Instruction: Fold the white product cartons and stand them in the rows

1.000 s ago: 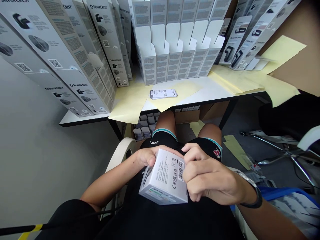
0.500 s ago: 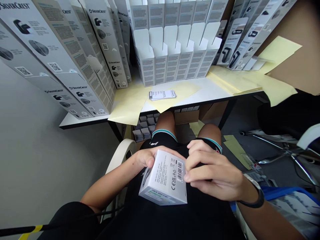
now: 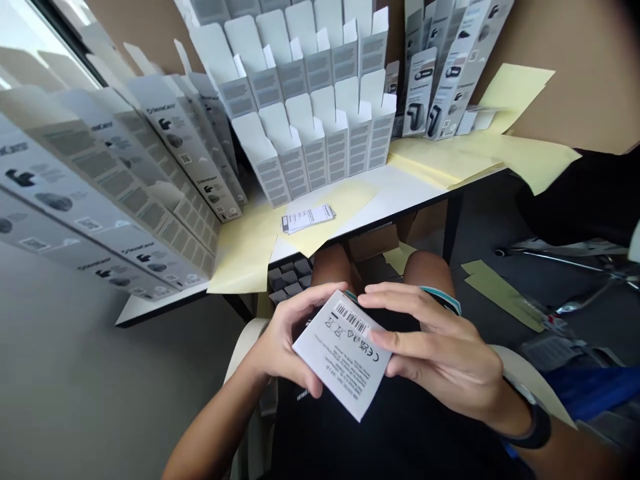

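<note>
Two hands, one white box between them. One wristband, right wrist. One leaflet stack, centre of frame. Open white cartons, upper middle: two rows, about five in front, rest partly hidden. Upper-right printed boxes: at least three. Left printed boxes: at least six. Yellow sheets: at least four.

Table: leaflet stack on paper sheet, before open cartons.
Left end of table: flat cartons standing tilted.
Under table: small boxes.
Nearest: product box between left hand and right hand.
</note>
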`<state>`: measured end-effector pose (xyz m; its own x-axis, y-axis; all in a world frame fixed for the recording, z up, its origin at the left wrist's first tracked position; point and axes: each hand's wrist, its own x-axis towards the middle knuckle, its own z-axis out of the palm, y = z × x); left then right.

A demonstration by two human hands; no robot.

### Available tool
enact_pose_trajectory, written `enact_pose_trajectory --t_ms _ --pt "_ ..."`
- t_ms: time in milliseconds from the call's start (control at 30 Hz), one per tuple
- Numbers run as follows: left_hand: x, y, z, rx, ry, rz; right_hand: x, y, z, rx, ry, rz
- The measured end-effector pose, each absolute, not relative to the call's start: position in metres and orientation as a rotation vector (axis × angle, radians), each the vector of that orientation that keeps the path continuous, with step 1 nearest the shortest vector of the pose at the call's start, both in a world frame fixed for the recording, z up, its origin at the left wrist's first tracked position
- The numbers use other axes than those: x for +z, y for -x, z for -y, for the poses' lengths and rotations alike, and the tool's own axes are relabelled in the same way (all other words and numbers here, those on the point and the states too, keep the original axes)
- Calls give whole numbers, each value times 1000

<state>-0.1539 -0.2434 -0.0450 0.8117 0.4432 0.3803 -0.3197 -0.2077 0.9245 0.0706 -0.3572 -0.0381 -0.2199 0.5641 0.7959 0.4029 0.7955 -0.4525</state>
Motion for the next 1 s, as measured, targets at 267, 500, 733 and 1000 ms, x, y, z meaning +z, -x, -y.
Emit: enact_pose_trajectory --t_ms 267,500,733,1000 --pt "-36 122 213 974 -1910 -139 -32 -101 317 185 726 1691" --pt "-17 79 202 1071 -2169 -214 -29 -135 296 486 855 1505" --pt "38 63 201 1033 -2599 -347 2 -159 269 628 774 1395" --pt "71 46 174 1017 -2884 -377 23 -177 232 317 734 1453"
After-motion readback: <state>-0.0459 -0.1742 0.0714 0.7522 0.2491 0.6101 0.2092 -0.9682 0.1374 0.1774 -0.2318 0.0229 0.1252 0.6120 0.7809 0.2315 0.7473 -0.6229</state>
